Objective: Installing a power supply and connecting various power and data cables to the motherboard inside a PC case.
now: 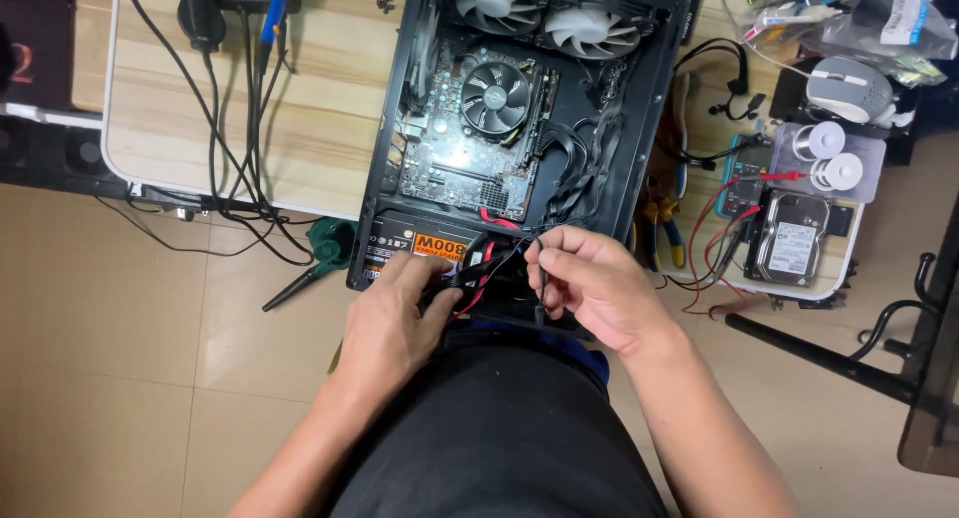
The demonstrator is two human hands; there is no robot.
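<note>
A: From the head camera, what do you see?

B: A black metal computer case [639, 108] lies open on a light wooden table [320, 108]. Inside it is a green circuit board with 1 round black fan [494, 96] on it. At the far end sit 2 white fans [544, 13]. At the near end is a black power box with an orange label [420, 246].

A: What do the hands do?

B: The left hand [395, 323] is curled about halfway shut. Its thumb and fingers pinch a bunch of thin red and black wires [478, 270], just beside the power box. The right hand [594, 283] is mostly closed too. Its thumb and first finger pinch 1 thin black wire end [537, 283] that hangs down. I cannot tell what plug is on it, it is too small.

A: So where are the wires?

B: At the near edge of the case, between the 2 hands, over the person's lap.

A: What else is around?

B: To the right, a grey metal hard drive [794, 238], a meter with red leads [744, 183] and 2 rolls of silver wire [829, 156]. To the left, black cables [235, 118] run over the table.

A: What could go wrong?

B: I think a hard pull could yank a wire out of its plug. The wires look tangled, so the wrong one could get picked. The case hangs a bit over the table edge, so a tug could make it slide.
</note>
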